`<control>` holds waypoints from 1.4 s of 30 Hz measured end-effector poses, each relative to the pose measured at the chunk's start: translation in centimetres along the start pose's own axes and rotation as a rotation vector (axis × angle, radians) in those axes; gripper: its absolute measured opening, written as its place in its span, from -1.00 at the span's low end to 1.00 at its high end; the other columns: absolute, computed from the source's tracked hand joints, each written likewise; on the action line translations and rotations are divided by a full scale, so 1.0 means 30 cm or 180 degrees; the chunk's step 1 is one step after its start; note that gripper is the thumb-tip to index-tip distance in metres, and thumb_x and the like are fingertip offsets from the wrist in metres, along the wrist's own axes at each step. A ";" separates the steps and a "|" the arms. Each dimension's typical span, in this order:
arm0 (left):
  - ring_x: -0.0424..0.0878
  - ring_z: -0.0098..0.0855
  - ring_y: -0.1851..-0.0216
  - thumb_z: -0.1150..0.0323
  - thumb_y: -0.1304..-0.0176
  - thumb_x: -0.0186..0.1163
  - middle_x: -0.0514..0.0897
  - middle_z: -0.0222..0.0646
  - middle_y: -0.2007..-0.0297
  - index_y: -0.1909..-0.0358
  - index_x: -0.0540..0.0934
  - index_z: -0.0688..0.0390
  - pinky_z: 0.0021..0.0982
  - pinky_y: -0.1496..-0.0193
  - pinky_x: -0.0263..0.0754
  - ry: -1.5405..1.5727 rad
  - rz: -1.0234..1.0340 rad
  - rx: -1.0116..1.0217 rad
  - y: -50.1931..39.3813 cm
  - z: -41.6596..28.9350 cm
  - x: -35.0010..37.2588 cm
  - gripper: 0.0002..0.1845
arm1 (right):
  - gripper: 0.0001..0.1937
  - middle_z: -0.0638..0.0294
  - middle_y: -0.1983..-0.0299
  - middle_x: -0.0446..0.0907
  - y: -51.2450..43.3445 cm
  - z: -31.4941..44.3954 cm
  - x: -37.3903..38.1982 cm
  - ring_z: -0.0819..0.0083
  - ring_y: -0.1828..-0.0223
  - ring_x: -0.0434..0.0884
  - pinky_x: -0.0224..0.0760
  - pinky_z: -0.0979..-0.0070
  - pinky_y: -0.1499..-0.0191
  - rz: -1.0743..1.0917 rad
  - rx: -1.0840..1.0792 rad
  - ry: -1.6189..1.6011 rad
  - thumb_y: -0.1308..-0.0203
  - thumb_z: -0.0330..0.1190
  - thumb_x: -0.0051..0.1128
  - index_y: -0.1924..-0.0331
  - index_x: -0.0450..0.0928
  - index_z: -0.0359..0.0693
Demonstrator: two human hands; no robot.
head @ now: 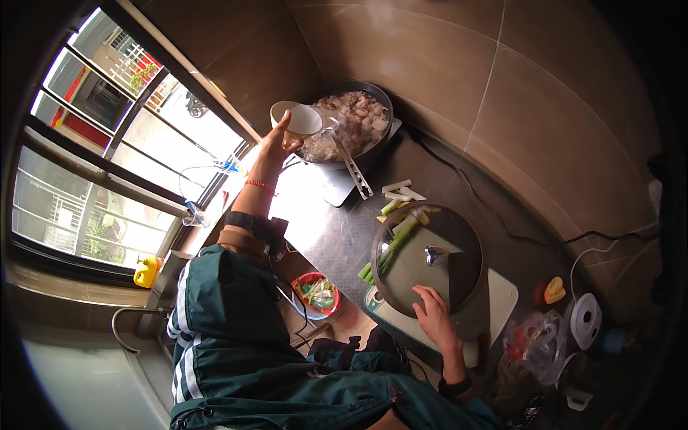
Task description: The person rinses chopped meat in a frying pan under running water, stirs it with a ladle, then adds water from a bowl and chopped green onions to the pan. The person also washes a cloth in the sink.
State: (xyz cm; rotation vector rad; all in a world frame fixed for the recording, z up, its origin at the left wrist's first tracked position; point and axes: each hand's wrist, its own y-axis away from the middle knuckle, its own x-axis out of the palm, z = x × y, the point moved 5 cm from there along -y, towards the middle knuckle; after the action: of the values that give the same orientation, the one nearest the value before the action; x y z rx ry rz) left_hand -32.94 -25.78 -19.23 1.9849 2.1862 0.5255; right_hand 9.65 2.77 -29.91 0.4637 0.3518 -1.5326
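Note:
My left hand (282, 137) grips a pale bowl (303, 119), tilted over the near left side of a dark electric pan (388, 102). Chunks of meat (357, 110) fill the pan in bubbling or foamy liquid. Metal tongs (352, 166) lean across the pan's rim with their handle end outward. Lower right, my right hand (434, 314) has its fingers apart at the near edge of a glass lid (457, 231); whether it touches the glass I cannot tell. Under the lid lie a white cutting board (502, 293) and green scallion stalks (395, 250). Cut scallion pieces (398, 188) lie beyond it.
Below the counter edge sits a red basket (338, 295) with vegetable scraps. A black cable (473, 188) runs along the wall. At right are a plastic bag (543, 349), a white round appliance (586, 321) and a clear cup (578, 376). A window and faucet (121, 333) stand left.

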 end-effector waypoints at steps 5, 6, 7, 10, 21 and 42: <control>0.50 -0.13 -0.07 -0.09 0.13 0.51 0.41 0.06 -0.14 -0.13 0.42 0.37 -0.29 0.10 0.64 -0.1101 -0.0408 0.0689 -0.002 -0.092 0.058 -0.09 | -0.65 -0.01 -0.08 0.47 -0.012 -0.027 -0.015 0.02 -0.13 0.46 0.33 0.26 -0.17 -0.0017 0.0042 -0.0104 -0.19 -0.49 0.07 -0.08 0.43 -0.35; 0.51 -0.13 -0.04 -0.09 0.16 0.52 0.41 0.06 -0.12 -0.12 0.42 0.39 -0.32 0.13 0.65 -0.1364 -0.0582 0.0784 0.005 -0.108 0.071 -0.07 | -0.65 -0.01 -0.08 0.47 -0.014 -0.028 -0.017 0.01 -0.13 0.46 0.33 0.26 -0.17 -0.0019 0.0022 -0.0076 -0.20 -0.49 0.07 -0.08 0.43 -0.35; 0.49 -0.10 -0.04 -0.07 0.20 0.55 0.40 0.06 -0.10 -0.12 0.41 0.41 -0.27 0.07 0.61 -0.1877 -0.0960 0.1112 0.019 -0.136 0.084 -0.05 | -0.65 -0.01 -0.08 0.47 -0.017 -0.030 -0.019 0.01 -0.12 0.46 0.33 0.26 -0.17 -0.0001 0.0026 -0.0064 -0.20 -0.49 0.06 -0.08 0.43 -0.35; 0.44 0.00 0.00 0.00 0.35 0.62 0.33 0.05 -0.02 -0.10 0.35 0.40 -0.16 -0.11 0.41 -0.2821 -0.1753 0.2265 0.089 -0.186 0.147 0.02 | -0.66 -0.02 -0.07 0.48 -0.025 -0.033 -0.022 0.01 -0.12 0.46 0.33 0.26 -0.17 0.0053 0.0034 -0.0039 -0.20 -0.48 0.06 -0.08 0.43 -0.35; 0.47 -0.11 -0.01 0.22 0.28 0.62 0.41 -0.01 0.00 -0.06 0.34 0.33 -0.15 0.01 0.53 -0.3163 -0.1567 0.3203 0.202 -0.163 0.266 -0.13 | -0.55 -0.04 -0.09 0.47 -0.018 -0.047 -0.049 0.00 -0.13 0.45 0.33 0.26 -0.16 -0.0011 0.0110 0.0043 -0.21 -0.48 0.07 -0.21 0.33 -0.29; 0.52 -0.19 -0.09 -0.12 -0.14 0.29 0.43 0.00 -0.15 -0.25 0.31 0.40 -0.24 -0.07 0.48 -0.1022 0.2404 -0.0273 0.926 0.776 0.587 -0.13 | -0.69 0.07 0.10 0.60 0.032 -0.302 -0.356 0.31 0.14 0.65 0.62 0.39 0.16 -0.1601 0.1353 -0.2840 -0.24 -0.40 0.01 -0.01 0.47 -0.41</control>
State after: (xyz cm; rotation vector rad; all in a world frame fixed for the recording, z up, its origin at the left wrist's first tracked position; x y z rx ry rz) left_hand -1.28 -2.83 -28.95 2.5855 1.1702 0.3277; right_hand 11.04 16.52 -32.38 -0.0332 -0.6060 -2.1422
